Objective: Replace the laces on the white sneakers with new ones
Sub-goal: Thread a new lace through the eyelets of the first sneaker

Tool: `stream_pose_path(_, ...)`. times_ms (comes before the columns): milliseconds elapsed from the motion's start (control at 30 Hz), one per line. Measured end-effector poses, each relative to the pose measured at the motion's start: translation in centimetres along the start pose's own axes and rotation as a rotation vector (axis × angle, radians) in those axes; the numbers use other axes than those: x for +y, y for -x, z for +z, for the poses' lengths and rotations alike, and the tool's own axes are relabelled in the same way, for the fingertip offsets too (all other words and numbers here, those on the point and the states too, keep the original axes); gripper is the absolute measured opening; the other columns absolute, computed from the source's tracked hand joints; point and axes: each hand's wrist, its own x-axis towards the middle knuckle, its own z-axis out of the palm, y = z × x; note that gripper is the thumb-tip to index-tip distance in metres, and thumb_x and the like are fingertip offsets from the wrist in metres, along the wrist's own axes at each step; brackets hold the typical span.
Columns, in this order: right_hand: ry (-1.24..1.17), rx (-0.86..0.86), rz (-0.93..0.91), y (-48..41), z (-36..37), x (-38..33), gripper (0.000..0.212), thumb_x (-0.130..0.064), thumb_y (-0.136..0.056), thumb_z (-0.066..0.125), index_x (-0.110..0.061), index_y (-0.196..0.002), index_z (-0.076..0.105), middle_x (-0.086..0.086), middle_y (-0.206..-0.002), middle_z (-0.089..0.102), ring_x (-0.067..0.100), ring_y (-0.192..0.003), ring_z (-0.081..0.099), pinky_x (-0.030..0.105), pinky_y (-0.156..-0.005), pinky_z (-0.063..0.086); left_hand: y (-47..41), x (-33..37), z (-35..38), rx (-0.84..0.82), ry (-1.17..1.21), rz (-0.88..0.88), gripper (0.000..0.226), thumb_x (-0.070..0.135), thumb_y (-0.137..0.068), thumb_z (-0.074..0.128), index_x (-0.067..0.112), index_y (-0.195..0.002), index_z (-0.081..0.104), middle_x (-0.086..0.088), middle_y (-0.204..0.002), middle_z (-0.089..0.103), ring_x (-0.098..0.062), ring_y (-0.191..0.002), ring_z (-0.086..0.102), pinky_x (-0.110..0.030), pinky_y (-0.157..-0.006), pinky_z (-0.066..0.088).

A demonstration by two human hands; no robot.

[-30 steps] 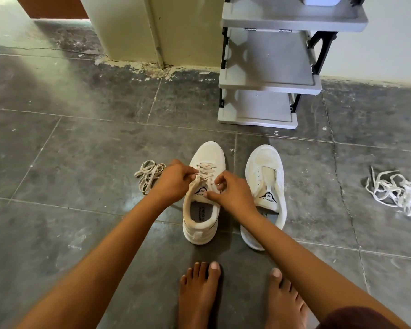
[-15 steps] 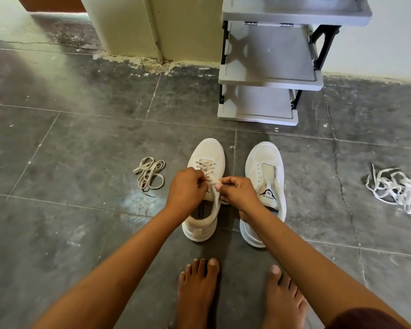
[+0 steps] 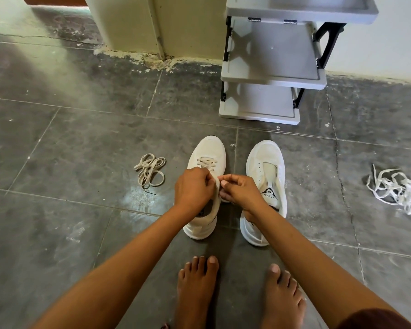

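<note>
Left sneaker [image 3: 209, 150] and right sneaker [image 3: 266, 153], both white, stand side by side on the gray tiled floor [image 3: 81, 138], toes pointing away from the person. A beige lace [image 3: 207, 161] crosses the lower eyelets of the left sneaker. The right sneaker has bare eyelets and an open tongue. Both hands meet over the left sneaker's throat. The left hand [image 3: 192, 186] has its fingers curled and pinches the lace, and the right hand [image 3: 242, 191] pinches the lace between thumb and fingertips, knuckles nearly touching the other hand. 2 bare feet [image 3: 195, 288] rest just behind the heels. A beige bundle [image 3: 150, 170] of lace lies near the left sneaker, on its left. A white tangle [image 3: 395, 187] of laces lies well apart, on the right. Beyond the toes stands a gray rack [image 3: 271, 79] with 3 shelves against the wall.
</note>
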Motion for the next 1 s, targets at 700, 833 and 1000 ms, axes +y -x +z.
stream_pose_path(700,0.786,0.118,-0.142,0.4,-0.6,-3.3,0.023,-0.008,-0.092,0.045,0.003,-0.102,0.063,0.019,-0.107,0.064,0.032,-0.099,0.058,0.041,-0.089,0.047,-0.1,-3.6,-1.9,-0.128,-0.308,0.079,0.021,0.031,-0.084,0.063,0.014,-0.092,0.055,-0.009,-0.09,0.065,-0.027,-0.082,0.06,-0.032,-0.06,0.041)
stream_pose_path(833,0.535,0.038,-0.214,2.0,-3.7,-8.7,0.021,-0.006,-0.095,0.048,-0.008,-0.079,0.062,0.013,-0.099,0.069,0.017,-0.082,0.064,0.022,-0.073,0.05,-0.2,-4.1,-1.8,-0.119,-0.341,0.075,0.021,0.029,-0.083,0.063,0.014,-0.092,0.053,-0.008,-0.088,0.064,-0.027,-0.079,0.06,-0.032,-0.058,0.042)
stream_pose_path(1000,0.009,-0.172,-0.244,2.7,-3.8,-10.2,0.025,-0.008,-0.101,0.033,-0.015,-0.08,0.045,-0.001,-0.088,0.072,0.009,-0.082,0.066,0.021,-0.078,0.048,-0.6,-4.2,-2.2,-0.215,-0.276,0.064,0.044,0.034,-0.073,0.075,0.018,-0.109,0.054,-0.004,-0.105,0.061,-0.025,-0.095,0.059,-0.032,-0.067,0.045)
